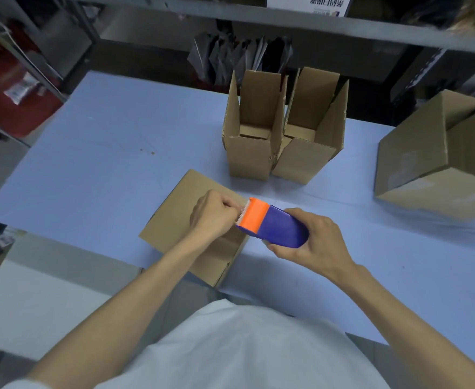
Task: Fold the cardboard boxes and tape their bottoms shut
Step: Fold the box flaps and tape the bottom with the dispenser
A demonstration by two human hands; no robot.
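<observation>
A folded cardboard box (174, 217) lies bottom-up near the table's front edge. Over its right end, my right hand (315, 245) grips a blue tape dispenser (281, 228) with an orange cutter head (254, 214). My left hand (212, 213) hovers above the box with its fingers curled, pinching the tape end at the dispenser's toothed edge. Two upright open boxes (254, 136) (313, 136) stand side by side behind them, flaps raised.
A large closed carton (432, 158) sits at the right on the pale blue table (104, 153). Metal shelving (286, 21) runs across the back with dark bags (239, 57) under it. Red items lie on the floor at the left.
</observation>
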